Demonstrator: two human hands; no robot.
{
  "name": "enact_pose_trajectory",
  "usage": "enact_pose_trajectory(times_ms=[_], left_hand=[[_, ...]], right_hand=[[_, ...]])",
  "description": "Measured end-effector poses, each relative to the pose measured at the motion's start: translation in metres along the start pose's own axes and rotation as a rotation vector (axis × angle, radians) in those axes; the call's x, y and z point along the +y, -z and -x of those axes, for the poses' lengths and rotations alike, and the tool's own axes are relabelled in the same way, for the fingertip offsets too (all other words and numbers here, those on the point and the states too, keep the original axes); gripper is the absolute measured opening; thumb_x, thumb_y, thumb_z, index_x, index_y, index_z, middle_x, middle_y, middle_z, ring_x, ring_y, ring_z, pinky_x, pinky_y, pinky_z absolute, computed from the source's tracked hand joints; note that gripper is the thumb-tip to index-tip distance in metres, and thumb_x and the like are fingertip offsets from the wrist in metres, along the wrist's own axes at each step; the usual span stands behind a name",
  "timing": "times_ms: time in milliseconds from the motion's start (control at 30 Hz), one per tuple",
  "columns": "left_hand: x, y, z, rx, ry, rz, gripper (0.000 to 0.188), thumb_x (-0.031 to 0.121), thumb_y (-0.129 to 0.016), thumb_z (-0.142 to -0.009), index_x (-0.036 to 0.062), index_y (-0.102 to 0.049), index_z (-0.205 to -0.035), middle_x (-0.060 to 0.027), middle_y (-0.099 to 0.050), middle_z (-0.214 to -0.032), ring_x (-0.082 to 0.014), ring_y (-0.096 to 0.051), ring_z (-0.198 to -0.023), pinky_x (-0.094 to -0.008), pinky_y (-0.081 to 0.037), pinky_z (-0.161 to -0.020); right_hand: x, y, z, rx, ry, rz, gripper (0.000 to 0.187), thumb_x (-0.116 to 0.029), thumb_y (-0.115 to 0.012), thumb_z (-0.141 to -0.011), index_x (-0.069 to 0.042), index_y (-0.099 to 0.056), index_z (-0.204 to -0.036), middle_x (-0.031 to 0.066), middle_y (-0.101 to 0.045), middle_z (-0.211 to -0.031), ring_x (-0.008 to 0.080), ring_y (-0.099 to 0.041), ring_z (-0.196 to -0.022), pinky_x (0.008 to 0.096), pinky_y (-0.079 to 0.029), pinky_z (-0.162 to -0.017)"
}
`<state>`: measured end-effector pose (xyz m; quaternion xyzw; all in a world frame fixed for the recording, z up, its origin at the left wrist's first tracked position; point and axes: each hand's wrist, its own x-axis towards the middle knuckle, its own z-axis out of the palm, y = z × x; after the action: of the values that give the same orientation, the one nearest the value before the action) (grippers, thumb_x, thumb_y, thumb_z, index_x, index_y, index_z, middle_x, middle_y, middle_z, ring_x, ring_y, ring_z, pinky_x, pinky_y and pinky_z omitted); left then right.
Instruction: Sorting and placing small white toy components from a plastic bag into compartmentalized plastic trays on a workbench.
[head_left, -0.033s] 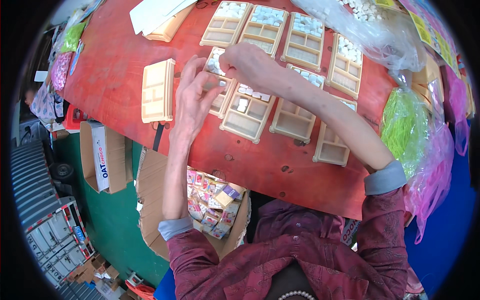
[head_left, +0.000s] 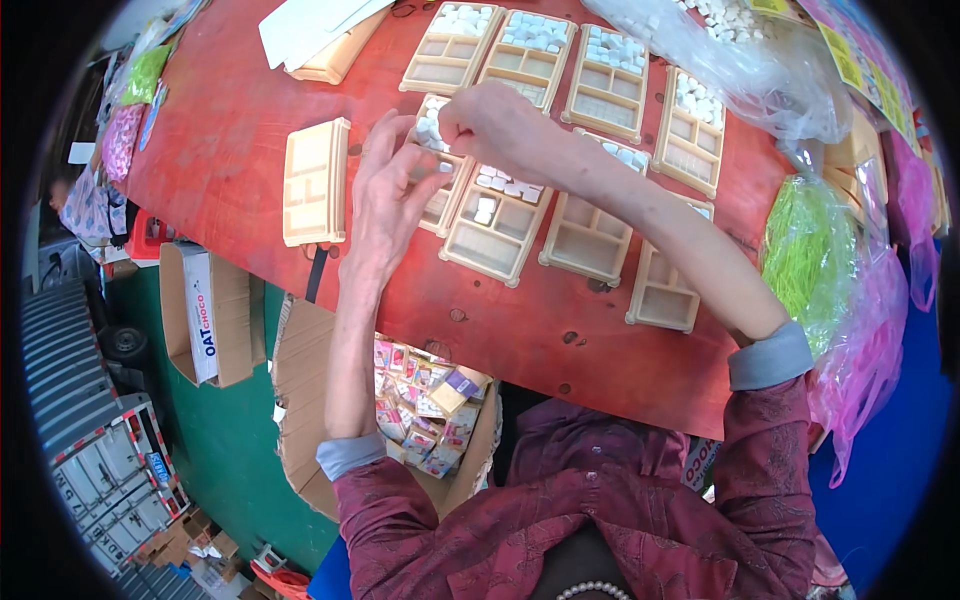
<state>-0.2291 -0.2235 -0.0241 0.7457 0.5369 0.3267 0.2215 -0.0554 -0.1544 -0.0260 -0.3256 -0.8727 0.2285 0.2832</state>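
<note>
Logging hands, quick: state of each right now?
Left hand: half-curled; whether it grips the white piece cannot be told.
Right hand: curled; grip hidden, so cannot be told.

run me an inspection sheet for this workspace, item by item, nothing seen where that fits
Surface: red table, with dark round marks.
Things: beige divided trays, several holding white cube-like pieces.
Clutter: clear plastic bag, green shreds and pink plastic bag at right.
Hands: left hand and right hand over one tray, fingers bent; grip unclear.
Cables: nothing seen.
Surroundings: open cardboard box of small packets, green floor, parked truck.
</note>
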Motion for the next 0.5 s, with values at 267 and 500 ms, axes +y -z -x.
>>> enact_pose_trajectory(times_ms=[267, 500], left_hand=[[0.001, -0.003, -0.009, -0.025, -0.207, -0.214, 0.014, 0.000, -0.072, -0.071, -0.0038, -0.064, -0.082, -0.0167, -0.052, -0.123, -0.0411, -0.043, -0.124, -0.0462, -0.042, -0.097], [-0.002, 0.008, -0.021, 0.149, -0.014, -0.071, 0.010, 0.001, -0.069, -0.075, -0.0044, -0.064, -0.082, -0.0156, -0.060, -0.106, -0.0313, -0.055, -0.108, -0.0382, -0.045, -0.087]], right_hand=[[0.014, 0.036, -0.006, 0.050, -0.259, -0.271, 0.013, -0.010, -0.064, -0.078, 0.004, -0.064, -0.080, 0.0057, -0.059, -0.063, 0.0097, -0.053, -0.060, 0.0273, -0.044, -0.057], [0.011, 0.037, 0.001, 0.032, -0.291, -0.375, 0.016, -0.010, -0.064, -0.079, 0.005, -0.063, -0.080, 0.0038, -0.058, -0.064, 0.0084, -0.052, -0.061, 0.0267, -0.044, -0.057]])
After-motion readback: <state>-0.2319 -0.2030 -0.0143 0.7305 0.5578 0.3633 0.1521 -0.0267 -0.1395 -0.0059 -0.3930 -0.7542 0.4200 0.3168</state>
